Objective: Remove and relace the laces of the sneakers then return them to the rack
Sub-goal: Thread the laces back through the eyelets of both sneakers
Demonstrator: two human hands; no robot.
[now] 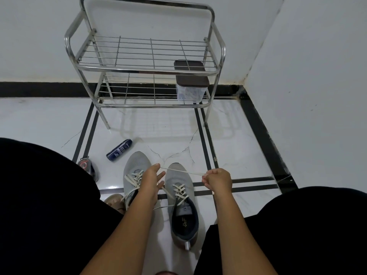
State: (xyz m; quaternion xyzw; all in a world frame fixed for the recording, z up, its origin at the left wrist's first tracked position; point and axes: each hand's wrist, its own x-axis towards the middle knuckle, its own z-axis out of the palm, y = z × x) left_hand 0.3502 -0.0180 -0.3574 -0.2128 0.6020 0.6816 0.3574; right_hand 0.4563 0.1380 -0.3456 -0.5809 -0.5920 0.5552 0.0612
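Two grey knit sneakers stand side by side on the white floor, toes pointing away from me. The left sneaker (pixel 135 165) is partly covered by my left hand (pixel 152 180); the right sneaker (pixel 181 203) shows its dark lining. Both carry cream laces. One lace end (pixel 183 171) runs taut between my hands above the right sneaker's toe. My left hand pinches its left end, with the other fingers spread. My right hand (pixel 217 180) grips the right end in curled fingers. The steel shoe rack (pixel 147 70) stands behind, against the wall.
A clear box with a dark lid (pixel 190 84) sits on the rack's lower shelf at the right. A dark blue bottle (pixel 119 150) lies on the floor left of the sneakers. A dark object (pixel 88 167) lies by my left knee. My black-clad legs flank the shoes.
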